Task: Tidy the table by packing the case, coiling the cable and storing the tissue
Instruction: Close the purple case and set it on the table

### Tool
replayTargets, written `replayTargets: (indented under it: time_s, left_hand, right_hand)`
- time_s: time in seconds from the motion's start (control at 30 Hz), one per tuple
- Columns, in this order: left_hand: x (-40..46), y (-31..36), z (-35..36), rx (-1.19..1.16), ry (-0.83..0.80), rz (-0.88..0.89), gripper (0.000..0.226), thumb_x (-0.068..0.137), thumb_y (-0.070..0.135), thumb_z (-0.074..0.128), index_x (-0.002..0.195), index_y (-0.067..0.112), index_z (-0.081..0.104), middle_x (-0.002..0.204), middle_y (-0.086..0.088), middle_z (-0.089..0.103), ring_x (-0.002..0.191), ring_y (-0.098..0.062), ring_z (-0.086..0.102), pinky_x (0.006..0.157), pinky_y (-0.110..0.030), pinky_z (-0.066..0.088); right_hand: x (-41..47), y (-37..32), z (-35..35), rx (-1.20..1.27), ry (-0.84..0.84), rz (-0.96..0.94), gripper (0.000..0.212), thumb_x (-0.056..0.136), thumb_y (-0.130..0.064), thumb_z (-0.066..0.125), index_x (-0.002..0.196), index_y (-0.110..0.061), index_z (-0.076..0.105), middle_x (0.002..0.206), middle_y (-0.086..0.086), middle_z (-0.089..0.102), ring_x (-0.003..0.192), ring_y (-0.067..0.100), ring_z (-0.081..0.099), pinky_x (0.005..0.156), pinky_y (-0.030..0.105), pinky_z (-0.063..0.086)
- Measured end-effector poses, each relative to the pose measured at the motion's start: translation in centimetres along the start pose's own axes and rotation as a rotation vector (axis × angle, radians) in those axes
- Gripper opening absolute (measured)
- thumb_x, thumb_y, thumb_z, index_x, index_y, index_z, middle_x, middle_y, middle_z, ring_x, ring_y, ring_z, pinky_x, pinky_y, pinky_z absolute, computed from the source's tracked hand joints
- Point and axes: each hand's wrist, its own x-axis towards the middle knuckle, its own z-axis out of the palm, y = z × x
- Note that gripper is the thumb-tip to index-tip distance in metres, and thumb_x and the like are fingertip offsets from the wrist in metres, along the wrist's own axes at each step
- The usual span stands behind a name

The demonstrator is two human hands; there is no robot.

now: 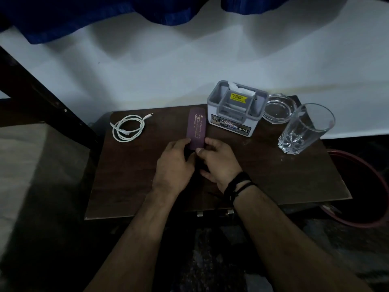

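table (pixel 273 178): small, bare wood right of the hands, edges near
organizer box (pixel 231 114): back centre, tissue (pixel 236 87) already tucked in
case (pixel 196 131): centre, lid down, packing seems nearly done
cable (pixel 128 127): left, coiled already
left hand (pixel 174 165): grips case's near end
right hand (pixel 219 163): same, fingers curled on it

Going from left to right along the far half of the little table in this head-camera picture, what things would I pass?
White cable, coiled → purple case, both hands at its near end → grey and white box with tissue inside → glass dish → tall drinking glass.
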Motion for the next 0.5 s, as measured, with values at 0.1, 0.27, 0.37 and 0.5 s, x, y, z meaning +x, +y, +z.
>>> replayTargets:
  time_s: [0.1, 0.27, 0.37, 0.5]
  left_hand:
    - [-0.1, 0.1, 0.1, 0.013, -0.013, -0.002, 0.048, 0.094, 0.029, 0.066, 0.14, 0.022, 0.056, 0.137, -0.009, 0.058, 0.12, -0.03, 0.06, 0.1, -0.037, 0.047]
    - [-0.5, 0.7, -0.4, 0.02, 0.031, -0.005, 0.042, 0.092, 0.028, 0.067, 0.133, 0.023, 0.06, 0.134, -0.006, 0.057, 0.106, -0.029, 0.065, 0.095, -0.037, 0.05]
    - [-0.7, 2.2, -0.4, 0.021, 0.065, 0.027, 0.035, 0.092, 0.028, 0.066, 0.127, 0.023, 0.063, 0.13, -0.004, 0.057, 0.1, -0.031, 0.067, 0.09, -0.037, 0.05]
    - [-1.6, 5.0, 0.6, 0.024, 0.06, 0.117, 0.03, 0.093, 0.032, 0.063, 0.122, 0.025, 0.065, 0.126, -0.002, 0.059, 0.101, -0.031, 0.066, 0.087, -0.039, 0.054]
  right_hand:
    - [-0.3, -0.2, -0.5, -0.035, 0.004, -0.018, 0.028, 0.1, -0.007, 0.056, 0.086, -0.031, 0.06, 0.088, -0.008, 0.06, 0.083, 0.012, 0.057, 0.08, 0.04, 0.054]
    - [-1.0, -0.2, -1.2, -0.24, 0.115, -0.141, 0.052, 0.091, -0.026, 0.066, 0.141, -0.021, 0.054, 0.131, 0.001, 0.058, 0.108, 0.015, 0.062, 0.097, 0.047, 0.055]
    - [-1.8, -0.3, -2.5, -0.401, 0.176, -0.26, 0.051, 0.087, -0.029, 0.067, 0.137, -0.019, 0.058, 0.13, 0.006, 0.059, 0.117, 0.02, 0.062, 0.104, 0.047, 0.051]
    - [-3.7, -0.8, -5.9, -0.593, 0.301, -0.457, 0.036, 0.091, -0.013, 0.069, 0.127, -0.012, 0.065, 0.125, 0.008, 0.062, 0.112, 0.014, 0.063, 0.095, 0.02, 0.044]
